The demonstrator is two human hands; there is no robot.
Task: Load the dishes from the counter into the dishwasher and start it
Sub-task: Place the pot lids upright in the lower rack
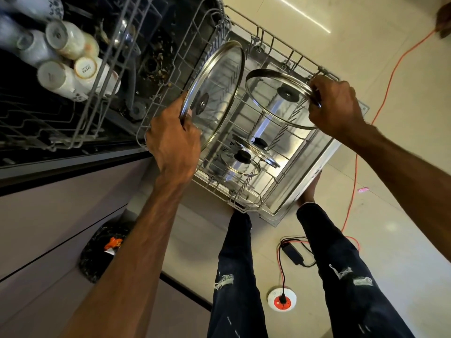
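Two glass lids, one in each hand, poised over the pulled-out lower rack.

At the centre of the frame the left hand (170, 140) grips the large glass lid (219, 76) by its steel rim. The lid is tipped almost on edge, probably so it can stand between the wires rather than lie flat and block the spray. Just right of it, the right hand (334, 106) curls round the rim of the smaller glass lid (268, 93), which is tilted with its underside showing, over the lower rack (246, 206). The two lids are apart, and whether either touches the wires yet is unclear. Below them two small lids (240, 162) with black knobs already lean in the rack. At upper left the upper rack (114, 57) carries cups (66, 37), bases showing, so they can drain.
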